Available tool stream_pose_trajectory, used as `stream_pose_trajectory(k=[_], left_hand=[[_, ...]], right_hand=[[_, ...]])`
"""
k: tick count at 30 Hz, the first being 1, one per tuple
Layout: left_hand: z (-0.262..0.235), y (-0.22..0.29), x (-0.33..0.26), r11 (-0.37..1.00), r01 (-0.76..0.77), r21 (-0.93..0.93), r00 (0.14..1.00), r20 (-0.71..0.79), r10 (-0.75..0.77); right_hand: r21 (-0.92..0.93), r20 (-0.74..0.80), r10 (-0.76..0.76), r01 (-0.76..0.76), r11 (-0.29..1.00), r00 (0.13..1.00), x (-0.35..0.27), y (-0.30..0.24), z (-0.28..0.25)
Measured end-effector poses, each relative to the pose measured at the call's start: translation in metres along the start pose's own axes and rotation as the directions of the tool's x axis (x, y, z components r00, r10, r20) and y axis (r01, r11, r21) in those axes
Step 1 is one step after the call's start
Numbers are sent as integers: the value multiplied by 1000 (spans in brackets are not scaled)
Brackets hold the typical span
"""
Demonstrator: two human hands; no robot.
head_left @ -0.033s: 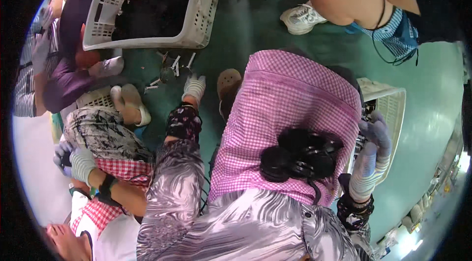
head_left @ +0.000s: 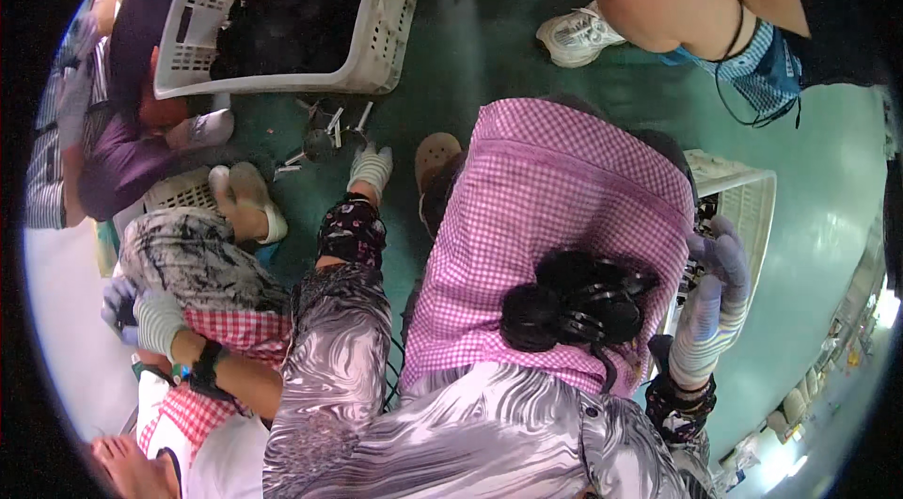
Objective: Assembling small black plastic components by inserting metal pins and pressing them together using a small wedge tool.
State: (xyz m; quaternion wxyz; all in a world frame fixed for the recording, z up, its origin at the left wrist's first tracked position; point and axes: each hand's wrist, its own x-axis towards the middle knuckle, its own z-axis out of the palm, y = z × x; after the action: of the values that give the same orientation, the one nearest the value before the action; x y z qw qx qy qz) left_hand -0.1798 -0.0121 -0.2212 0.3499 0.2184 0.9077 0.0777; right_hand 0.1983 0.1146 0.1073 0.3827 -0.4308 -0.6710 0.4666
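My left hand point(head_left: 371, 171), in a striped white glove, reaches down to the floor at centre left. Its fingers look open, close to several white and silver rod-like pieces point(head_left: 336, 126) lying with dark round parts. No thing shows in its grip, though the undersides of the fingers are hidden. My right hand point(head_left: 712, 306), gloved in white and grey, is open beside my right thigh with fingers apart and nothing in it. Several glossy black round parts point(head_left: 531, 317) lie heaped on the pink checked apron point(head_left: 555, 189) across my lap.
A white crate point(head_left: 403, 24) holding many black parts stands at far left. Next to my right hand is another pale crate point(head_left: 752, 207) with dark and silver parts. Co-workers sit along the left, one with a gloved hand point(head_left: 160, 320). A person's white shoe point(head_left: 571, 36) stands ahead.
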Motion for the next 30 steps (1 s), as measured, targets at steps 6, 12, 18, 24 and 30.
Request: stream_pose_trajectory(k=[6, 12, 18, 24, 30], left_hand=[[61, -72, 63, 842, -179, 509, 973, 217, 76], [55, -71, 37, 937, -60, 344, 998, 14, 59], [-14, 19, -69, 841, 48, -539, 965, -193, -178], [-55, 53, -142, 500, -221, -838, 969, -249, 12], [-135, 141, -250, 174, -658, -732, 551, -311, 774]], right_hand=[[-145, -15, 109, -110, 983, 994, 5, -15, 7], [-128, -40, 117, -121, 984, 992, 8, -17, 15], [-123, -26, 40, -43, 991, 999, 5, -16, 13], [10, 1, 92, -92, 996, 996, -4, -21, 13], [329, 426, 380, -531, 780, 821, -15, -24, -4]])
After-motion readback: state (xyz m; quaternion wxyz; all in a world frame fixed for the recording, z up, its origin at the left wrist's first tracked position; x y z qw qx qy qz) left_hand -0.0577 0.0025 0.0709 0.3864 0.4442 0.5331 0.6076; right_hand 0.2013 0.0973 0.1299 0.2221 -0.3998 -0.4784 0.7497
